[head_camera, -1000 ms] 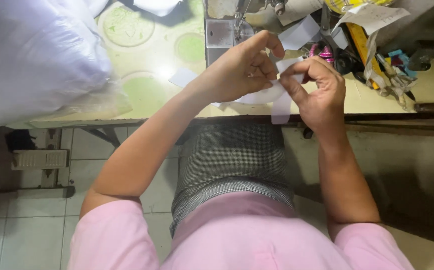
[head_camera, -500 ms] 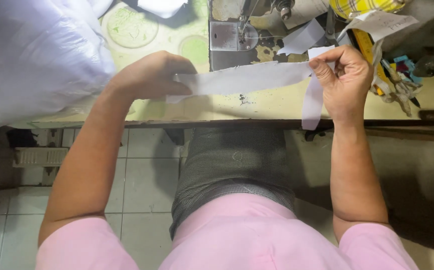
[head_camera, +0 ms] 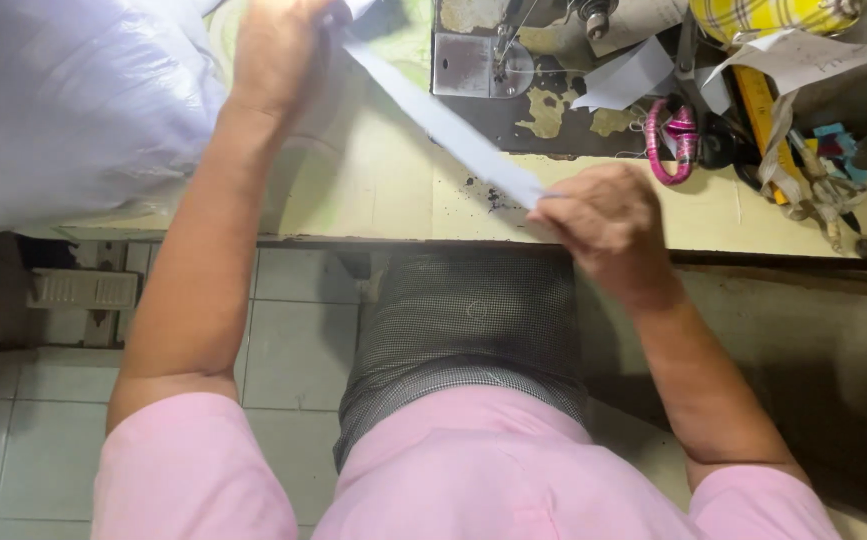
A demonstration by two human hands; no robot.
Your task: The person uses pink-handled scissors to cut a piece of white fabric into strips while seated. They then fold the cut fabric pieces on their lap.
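The white fabric strip point(head_camera: 443, 125) runs taut on a slant above the worn table point(head_camera: 373, 200); its upper end is pinched in the closed fingers of the left hand point(head_camera: 278, 50) near the top edge; its lower end disappears under the closed fingers of the right hand point(head_camera: 608, 220), just in front of the sewing machine plate point(head_camera: 473, 60); pink-handled scissors point(head_camera: 668, 140) lie beside the right hand.

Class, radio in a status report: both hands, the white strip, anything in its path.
Left hand and right hand each grip an end. White fabric strip stretched taut, slanting above the table. Sewing machine close behind; nothing blocking.
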